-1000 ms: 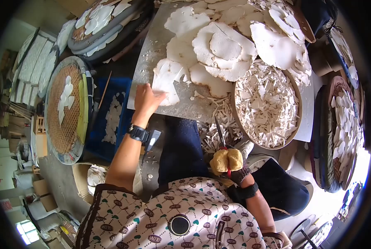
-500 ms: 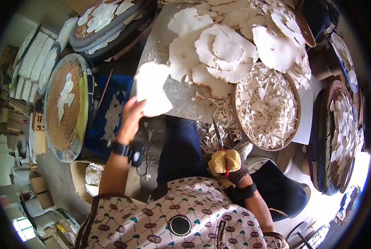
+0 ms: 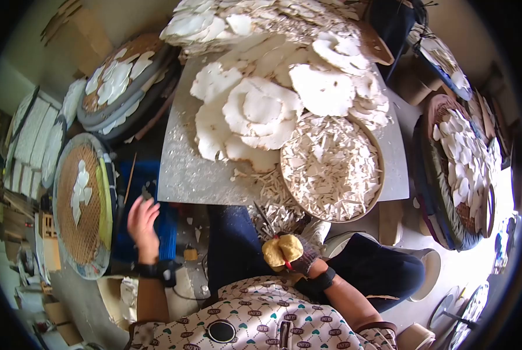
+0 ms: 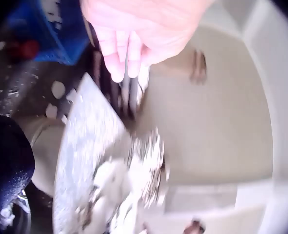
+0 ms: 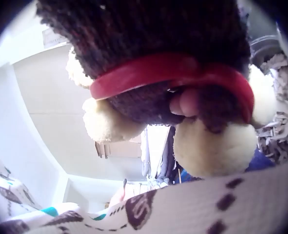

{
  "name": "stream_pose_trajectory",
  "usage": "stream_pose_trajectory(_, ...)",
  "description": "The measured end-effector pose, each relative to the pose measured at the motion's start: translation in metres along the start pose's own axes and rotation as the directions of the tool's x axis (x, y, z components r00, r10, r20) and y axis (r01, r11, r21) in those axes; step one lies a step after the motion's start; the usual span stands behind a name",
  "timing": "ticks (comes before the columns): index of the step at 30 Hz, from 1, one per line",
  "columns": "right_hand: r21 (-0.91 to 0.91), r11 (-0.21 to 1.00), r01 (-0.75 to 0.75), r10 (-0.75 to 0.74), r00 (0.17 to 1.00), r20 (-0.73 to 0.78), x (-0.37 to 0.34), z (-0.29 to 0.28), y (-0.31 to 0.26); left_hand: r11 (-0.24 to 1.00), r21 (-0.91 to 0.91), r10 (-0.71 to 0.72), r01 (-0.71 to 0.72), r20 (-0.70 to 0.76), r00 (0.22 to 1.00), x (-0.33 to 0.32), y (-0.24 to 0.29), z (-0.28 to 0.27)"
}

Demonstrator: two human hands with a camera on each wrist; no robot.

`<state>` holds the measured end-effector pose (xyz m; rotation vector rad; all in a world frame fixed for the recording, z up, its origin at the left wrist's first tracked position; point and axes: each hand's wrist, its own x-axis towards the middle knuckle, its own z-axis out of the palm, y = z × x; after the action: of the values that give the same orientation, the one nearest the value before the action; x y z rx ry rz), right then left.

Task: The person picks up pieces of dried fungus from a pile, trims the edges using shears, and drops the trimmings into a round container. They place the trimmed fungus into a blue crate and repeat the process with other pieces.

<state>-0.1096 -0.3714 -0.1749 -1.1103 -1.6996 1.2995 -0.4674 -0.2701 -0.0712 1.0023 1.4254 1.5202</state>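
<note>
My bare left hand is held over the blue crate, its fingers extended and nothing seen in them. In the left wrist view the same hand hangs with its fingers pointing down. My right hand, in a dark knit glove, grips scissors near the lap, blades pointing at the table. Their red handles are wrapped in yellow foam. Large white slices with brown edges lie layered on the metal table. A round tray on the table's right holds white strips.
A round woven tray with a few white pieces stands at the left. Another padded round tray full of white pieces is at the right. Scraps lie below the table's front edge. A cardboard box sits at lower left.
My left hand lifted a white slice off the table and moved left with it; now the hand is over the blue crate without it. The right hand still grips the scissors. The head view has shifted.
</note>
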Motion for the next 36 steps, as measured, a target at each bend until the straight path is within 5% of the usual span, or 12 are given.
stream_pose_trajectory(2,0.077,0.994,-0.072,0.072,0.997,0.000,-0.002,-0.002,-0.008,0.991,0.133,-0.030,0.003,0.198,0.980,0.033,0.006,0.079)
stream_pose_trajectory(5,0.090,0.994,-0.054,0.061,0.995,-0.078,-0.007,-0.007,-0.013,0.918,0.236,0.112,-0.319,0.618,0.778,0.061,0.000,0.187)
stream_pose_trajectory(8,-0.009,0.998,-0.054,0.053,0.994,-0.096,-0.009,-0.015,-0.017,0.453,0.293,0.335,-0.842,0.819,0.466,0.078,0.003,0.264)
stream_pose_trajectory(11,-0.073,0.997,-0.036,0.028,0.994,-0.105,-0.011,-0.022,-0.027,0.088,0.414,0.231,-0.906,0.877,0.423,0.097,-0.009,0.305)
stream_pose_trajectory(17,0.057,0.997,-0.054,0.059,0.994,-0.093,-0.009,-0.032,-0.045,0.078,0.393,0.106,-0.916,0.911,0.399,0.111,-0.012,0.312)
stream_pose_trajectory(23,0.227,0.971,-0.080,0.091,0.995,-0.040,-0.002,-0.026,-0.040,0.235,0.177,0.450,-0.956,0.851,0.269,0.128,0.001,0.294)
stream_pose_trajectory(24,0.196,0.979,-0.058,0.072,0.995,-0.063,-0.003,-0.029,-0.045,0.278,0.224,0.552,-0.934,0.759,0.346,0.124,0.008,0.292)
stream_pose_trajectory(27,0.457,0.883,-0.107,0.160,0.984,-0.079,-0.007,-0.021,-0.026,0.768,0.334,0.280,-0.546,0.590,0.757,0.121,0.015,0.276)
stream_pose_trajectory(29,0.746,0.661,-0.081,0.213,0.973,-0.084,-0.008,-0.017,-0.014,0.972,0.118,0.084,-0.204,0.637,0.766,0.114,0.013,0.261)
stream_pose_trajectory(31,0.973,0.231,-0.013,0.287,0.956,-0.056,-0.004,-0.016,-0.017,0.943,-0.137,-0.147,0.302,0.643,0.751,0.080,0.020,0.245)
stream_pose_trajectory(34,0.738,0.673,0.048,0.160,0.965,-0.209,0.001,-0.026,-0.036,0.868,-0.090,-0.287,0.488,0.711,0.642,0.039,0.021,0.228)
stream_pose_trajectory(36,0.124,0.992,-0.029,0.056,0.973,-0.224,0.006,-0.035,-0.043,0.878,-0.057,-0.310,0.476,0.688,0.656,0.014,0.012,0.219)
